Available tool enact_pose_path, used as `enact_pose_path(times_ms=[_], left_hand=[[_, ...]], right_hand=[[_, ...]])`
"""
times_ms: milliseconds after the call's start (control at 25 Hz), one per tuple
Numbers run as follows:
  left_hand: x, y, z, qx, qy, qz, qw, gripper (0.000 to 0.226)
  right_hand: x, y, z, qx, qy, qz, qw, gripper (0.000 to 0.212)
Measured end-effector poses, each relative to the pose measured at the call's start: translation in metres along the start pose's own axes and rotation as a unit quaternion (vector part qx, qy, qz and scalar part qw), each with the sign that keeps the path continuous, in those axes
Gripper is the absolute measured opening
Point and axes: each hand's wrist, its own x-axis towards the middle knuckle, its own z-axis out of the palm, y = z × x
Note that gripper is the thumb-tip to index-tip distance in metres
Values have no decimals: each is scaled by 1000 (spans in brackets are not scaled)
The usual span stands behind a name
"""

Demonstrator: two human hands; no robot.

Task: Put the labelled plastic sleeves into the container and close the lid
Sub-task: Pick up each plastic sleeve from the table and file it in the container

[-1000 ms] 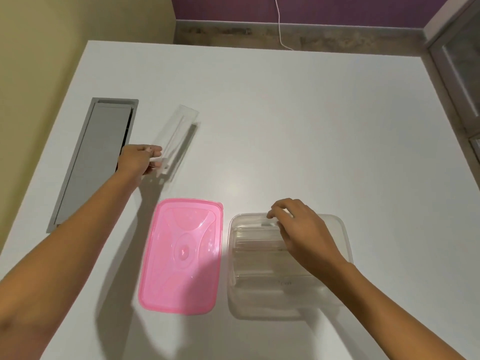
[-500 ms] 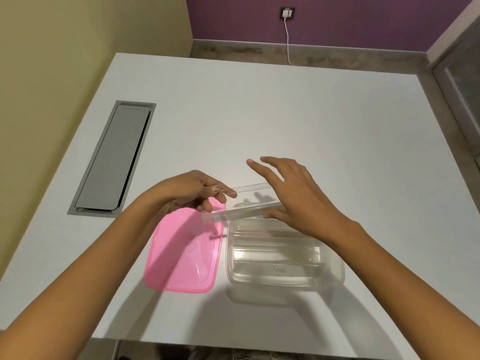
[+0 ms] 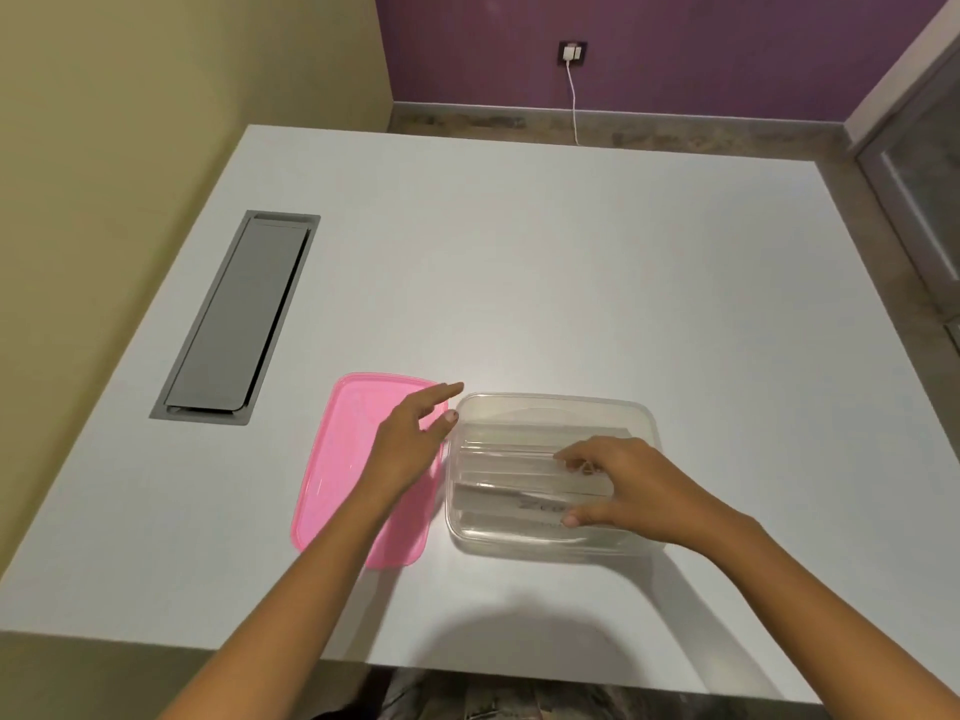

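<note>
A clear rectangular container [image 3: 545,402] stands on the white table near its front edge. Several clear plastic sleeves [image 3: 509,467] lie flat inside it, one showing dark handwriting. My right hand [image 3: 618,485] reaches into the container, its fingertips resting on the top sleeve and its thumb at the near wall. The pink lid [image 3: 332,459] lies flat just left of the container. My left hand [image 3: 410,444] hovers over the lid's right side, fingers spread, holding nothing.
A grey cable hatch [image 3: 239,319] is set into the table [image 3: 519,262] at the left. A yellow wall runs along the left side. A wall socket with a white cable [image 3: 573,80] is beyond the far edge.
The sleeve held between both hands has gone down into the container. My left hand has let go and drawn back over the pink lid. My right hand has dropped inside the container.
</note>
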Motion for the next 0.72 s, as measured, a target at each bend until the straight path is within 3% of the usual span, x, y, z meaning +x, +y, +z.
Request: enact_pose_path(times_ms=[280,720], left_hand=[[-11,-18,28,-82,-4,-48,995,51],[-11,-19,29,-102,-3,-50,993,55]], right_hand=[[4,17,33,7,-6,35,999,65],[8,14,58,-60,10,62,996,64]])
